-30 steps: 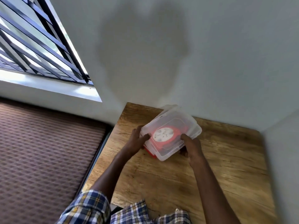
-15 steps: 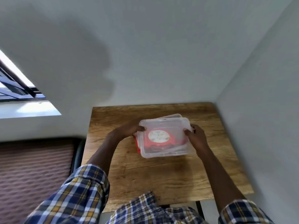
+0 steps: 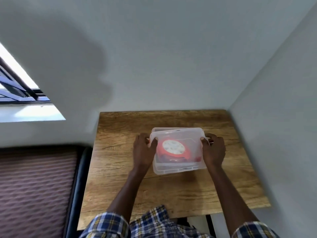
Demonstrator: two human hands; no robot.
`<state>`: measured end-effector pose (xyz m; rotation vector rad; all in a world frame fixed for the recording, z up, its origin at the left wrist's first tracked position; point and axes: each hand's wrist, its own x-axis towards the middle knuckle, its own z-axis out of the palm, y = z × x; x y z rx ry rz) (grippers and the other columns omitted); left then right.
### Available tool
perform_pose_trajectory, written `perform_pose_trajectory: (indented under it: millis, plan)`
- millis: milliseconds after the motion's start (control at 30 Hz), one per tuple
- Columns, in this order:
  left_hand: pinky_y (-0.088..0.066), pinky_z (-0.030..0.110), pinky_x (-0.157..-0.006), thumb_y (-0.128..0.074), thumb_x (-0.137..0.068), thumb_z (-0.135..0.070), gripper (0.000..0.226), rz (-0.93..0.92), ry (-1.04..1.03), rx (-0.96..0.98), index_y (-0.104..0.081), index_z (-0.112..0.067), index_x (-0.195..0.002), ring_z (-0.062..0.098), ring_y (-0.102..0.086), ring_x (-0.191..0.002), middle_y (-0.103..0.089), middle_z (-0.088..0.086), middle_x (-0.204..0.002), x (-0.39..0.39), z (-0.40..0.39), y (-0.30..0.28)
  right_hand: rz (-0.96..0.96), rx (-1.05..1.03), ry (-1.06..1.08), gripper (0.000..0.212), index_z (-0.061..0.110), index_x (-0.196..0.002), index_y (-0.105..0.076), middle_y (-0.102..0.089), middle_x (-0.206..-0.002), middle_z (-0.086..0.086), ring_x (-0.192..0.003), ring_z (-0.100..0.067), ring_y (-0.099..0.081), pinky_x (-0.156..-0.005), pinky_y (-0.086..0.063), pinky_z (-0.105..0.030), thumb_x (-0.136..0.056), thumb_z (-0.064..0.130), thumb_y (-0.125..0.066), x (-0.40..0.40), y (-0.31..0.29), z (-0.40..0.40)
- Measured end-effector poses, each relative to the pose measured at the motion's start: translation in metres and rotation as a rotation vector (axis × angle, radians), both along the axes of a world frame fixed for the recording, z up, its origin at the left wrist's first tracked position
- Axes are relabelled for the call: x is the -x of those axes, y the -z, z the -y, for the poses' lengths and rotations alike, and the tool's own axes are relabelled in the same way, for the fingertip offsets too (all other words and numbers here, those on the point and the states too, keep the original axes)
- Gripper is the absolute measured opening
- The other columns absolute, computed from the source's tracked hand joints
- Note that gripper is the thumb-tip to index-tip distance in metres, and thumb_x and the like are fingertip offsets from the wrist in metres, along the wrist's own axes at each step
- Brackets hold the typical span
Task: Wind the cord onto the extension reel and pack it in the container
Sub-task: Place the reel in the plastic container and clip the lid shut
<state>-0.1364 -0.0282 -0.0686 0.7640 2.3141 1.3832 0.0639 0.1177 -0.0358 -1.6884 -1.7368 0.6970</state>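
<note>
A clear plastic container (image 3: pixel 178 169) stands on the wooden table (image 3: pixel 120 169) with its translucent lid (image 3: pixel 190 136) lying on top, slightly askew. Through the lid I see the red extension reel (image 3: pixel 173 148) with its white round face inside the box. My left hand (image 3: pixel 143 151) grips the lid's left edge, thumb on top. My right hand (image 3: pixel 214 150) grips the lid's right edge the same way. The cord is hidden apart from faint shapes under the reel.
The table sits in a corner, with grey walls (image 3: pixel 171 66) behind and to the right. A dark ribbed mat (image 3: pixel 34 186) covers the floor on the left, below a window (image 3: pixel 15 90). A black table leg (image 3: pixel 208 222) shows under the near edge.
The view has swung right and down, bringing the table square on. Both hands have shifted to the lid's left and right edges, and the lid now lies flatter on the container.
</note>
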Motion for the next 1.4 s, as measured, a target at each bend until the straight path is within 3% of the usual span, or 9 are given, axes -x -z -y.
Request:
perform_pose_trajectory:
  millis: [133, 300, 400, 600, 800, 967, 1100, 1233, 1400]
  plan:
    - [-0.051, 0.023, -0.057, -0.074, -0.099, -0.032, 0.011, 0.156, -0.021, -0.084, -0.064, -0.029, -0.094, 0.01, -0.069, -0.076, -0.072, -0.009, -0.089, 0.005, -0.006, -0.008, 0.081, -0.03, 0.005, 0.022, 0.018, -0.117, -0.075, -0.066, -0.114, -0.009, -0.095, -0.029, -0.068, -0.078, -0.05, -0.032, -0.095, 0.024, -0.074, 0.016, -0.004, -0.015]
    - [-0.067, 0.04, -0.079, -0.081, -0.095, -0.033, 0.04, 0.464, 0.144, -0.136, -0.066, -0.014, -0.126, 0.022, -0.077, -0.1, -0.076, 0.006, -0.113, 0.013, 0.01, -0.003, 0.105, -0.03, 0.011, 0.023, 0.017, -0.12, -0.074, -0.068, -0.117, -0.012, -0.098, -0.031, -0.068, -0.081, -0.056, -0.041, -0.098, 0.025, -0.07, 0.02, -0.003, -0.019]
    - [-0.064, 0.04, -0.078, -0.083, -0.088, -0.041, 0.045, 0.56, 0.114, -0.18, -0.07, -0.012, -0.119, 0.027, -0.078, -0.098, -0.08, 0.01, -0.107, 0.014, 0.027, 0.001, 0.197, -0.058, -0.026, 0.026, 0.014, -0.122, -0.073, -0.07, -0.117, -0.014, -0.099, -0.034, -0.07, -0.08, -0.059, -0.046, -0.1, 0.026, -0.068, 0.017, -0.003, -0.02]
    - [-0.064, 0.032, -0.069, -0.082, -0.095, -0.029, 0.03, 0.56, 0.105, -0.244, -0.071, -0.004, -0.108, 0.027, -0.08, -0.089, -0.081, 0.008, -0.097, 0.01, 0.026, -0.005, 0.206, -0.071, -0.069, 0.027, 0.011, -0.122, -0.074, -0.07, -0.117, -0.017, -0.099, -0.037, -0.07, -0.079, -0.056, -0.042, -0.1, 0.026, -0.067, 0.019, -0.006, -0.028]
    - [-0.064, 0.031, -0.069, -0.087, -0.088, -0.038, 0.039, 0.473, 0.182, -0.115, -0.069, -0.01, -0.109, 0.024, -0.08, -0.088, -0.08, 0.008, -0.1, 0.009, 0.019, -0.014, 0.174, -0.022, -0.021, 0.025, 0.008, -0.121, -0.071, -0.066, -0.122, -0.02, -0.103, -0.04, -0.067, -0.085, -0.055, -0.048, -0.1, 0.022, -0.067, 0.018, -0.007, -0.036]
    - [-0.066, 0.045, -0.078, -0.085, -0.091, -0.032, 0.038, 0.472, 0.188, -0.062, -0.067, -0.005, -0.109, 0.027, -0.079, -0.088, -0.079, 0.013, -0.1, 0.011, 0.014, -0.017, 0.163, 0.058, -0.108, 0.026, 0.003, -0.124, -0.067, -0.069, -0.122, -0.018, -0.108, -0.036, -0.068, -0.094, -0.054, -0.047, -0.101, 0.015, -0.066, 0.005, -0.008, -0.041]
    - [-0.067, 0.054, -0.083, -0.086, -0.09, -0.022, 0.042, 0.554, 0.203, -0.03, -0.06, 0.001, -0.114, 0.035, -0.078, -0.097, -0.075, 0.022, -0.108, 0.012, 0.012, -0.022, 0.095, 0.084, -0.14, 0.026, 0.007, -0.124, -0.068, -0.071, -0.122, -0.013, -0.109, -0.031, -0.067, -0.089, -0.045, -0.034, -0.1, 0.019, -0.067, -0.004, -0.011, -0.042]
    - [-0.068, 0.046, -0.076, -0.086, -0.089, -0.012, 0.043, 0.589, 0.236, 0.01, -0.055, 0.001, -0.116, 0.035, -0.077, -0.099, -0.073, 0.022, -0.111, 0.009, 0.012, -0.026, 0.053, 0.118, -0.141, 0.03, 0.01, -0.125, -0.071, -0.074, -0.122, -0.011, -0.111, -0.03, -0.069, -0.089, -0.044, -0.032, -0.099, 0.024, -0.069, -0.011, -0.01, -0.048]
    - [-0.068, 0.042, -0.067, -0.08, -0.091, -0.007, 0.024, 0.669, 0.066, 0.026, -0.058, -0.007, -0.101, 0.03, -0.077, -0.089, -0.075, 0.015, -0.101, 0.002, 0.002, -0.026, -0.02, 0.215, -0.096, 0.03, 0.011, -0.124, -0.073, -0.075, -0.12, -0.009, -0.099, -0.025, -0.07, -0.089, -0.053, -0.037, -0.097, 0.024, -0.072, -0.013, -0.006, -0.051]
